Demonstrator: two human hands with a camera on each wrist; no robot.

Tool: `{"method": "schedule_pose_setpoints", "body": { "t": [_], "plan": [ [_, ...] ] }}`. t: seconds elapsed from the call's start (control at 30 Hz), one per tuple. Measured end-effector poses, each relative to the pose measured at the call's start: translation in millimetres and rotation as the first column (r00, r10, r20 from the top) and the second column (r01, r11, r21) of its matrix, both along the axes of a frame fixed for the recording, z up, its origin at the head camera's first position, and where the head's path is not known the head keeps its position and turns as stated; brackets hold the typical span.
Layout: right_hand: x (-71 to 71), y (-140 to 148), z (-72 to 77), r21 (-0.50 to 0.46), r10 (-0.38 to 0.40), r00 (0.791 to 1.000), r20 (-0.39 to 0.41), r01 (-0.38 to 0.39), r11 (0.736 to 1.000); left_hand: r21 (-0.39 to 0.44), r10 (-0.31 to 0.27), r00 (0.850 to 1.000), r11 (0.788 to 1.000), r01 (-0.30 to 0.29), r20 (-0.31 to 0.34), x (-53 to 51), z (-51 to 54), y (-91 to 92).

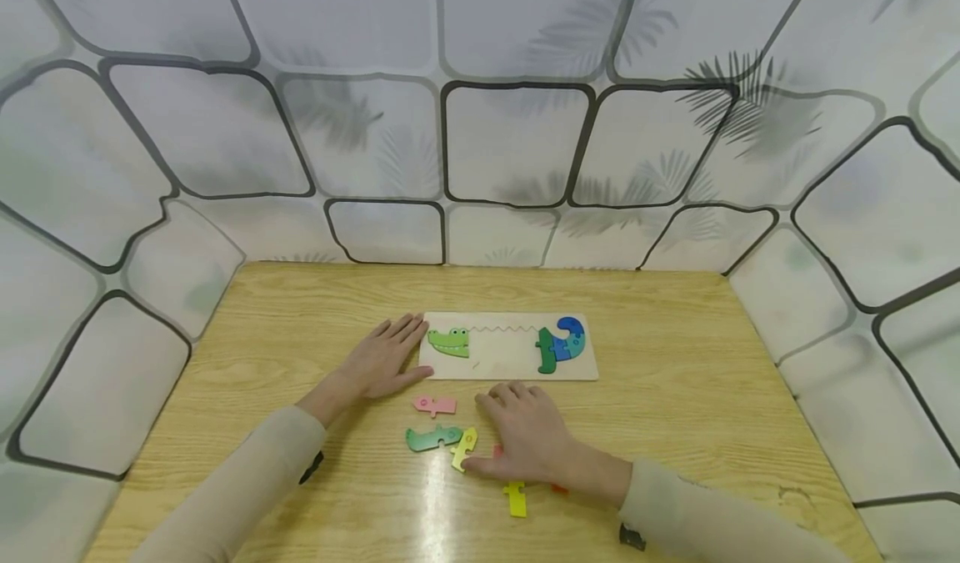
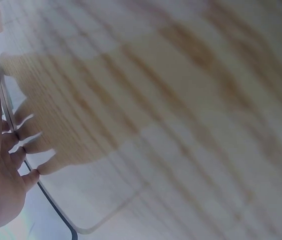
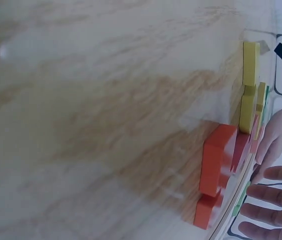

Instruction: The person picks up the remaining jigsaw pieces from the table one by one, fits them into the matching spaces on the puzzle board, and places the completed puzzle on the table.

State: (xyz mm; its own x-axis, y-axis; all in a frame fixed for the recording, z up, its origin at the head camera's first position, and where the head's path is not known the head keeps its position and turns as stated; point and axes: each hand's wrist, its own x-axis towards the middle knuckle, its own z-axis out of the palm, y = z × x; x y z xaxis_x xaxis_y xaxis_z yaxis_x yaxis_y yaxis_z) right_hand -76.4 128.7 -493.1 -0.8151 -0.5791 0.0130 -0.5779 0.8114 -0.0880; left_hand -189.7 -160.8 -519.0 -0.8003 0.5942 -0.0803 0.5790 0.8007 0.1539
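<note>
A pale wooden puzzle board (image 1: 502, 354) lies on the table, with a green crocodile head (image 1: 450, 343) at its left. On its right part sit a dark green leg piece (image 1: 547, 353) and blue tail pieces (image 1: 574, 339). My left hand (image 1: 382, 359) rests at the board's left edge, fingers straight. My right hand (image 1: 536, 434) is over loose pieces below the board, holding nothing that shows. Its thumb is near a yellow piece (image 1: 465, 449); contact is unclear. Another yellow piece (image 1: 517, 499) and a mostly hidden orange-red piece (image 3: 216, 160) lie near it.
Left of my right hand lie a pink piece (image 1: 435, 405) and a green curved piece (image 1: 432, 438). The wooden table (image 1: 675, 363) is bounded at the back and sides by patterned walls (image 1: 517, 146).
</note>
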Motion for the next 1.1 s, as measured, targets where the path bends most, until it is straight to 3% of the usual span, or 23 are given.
{"method": "schedule_pose_setpoints", "body": {
  "t": [1.1],
  "plan": [
    [5.4,-10.2,-7.9,0.079,0.030,0.998,0.063,-0.035,0.996,0.002,0.001,1.000,1.000,-0.001,-0.012,-0.3,-1.5,-1.3]
  ]
}}
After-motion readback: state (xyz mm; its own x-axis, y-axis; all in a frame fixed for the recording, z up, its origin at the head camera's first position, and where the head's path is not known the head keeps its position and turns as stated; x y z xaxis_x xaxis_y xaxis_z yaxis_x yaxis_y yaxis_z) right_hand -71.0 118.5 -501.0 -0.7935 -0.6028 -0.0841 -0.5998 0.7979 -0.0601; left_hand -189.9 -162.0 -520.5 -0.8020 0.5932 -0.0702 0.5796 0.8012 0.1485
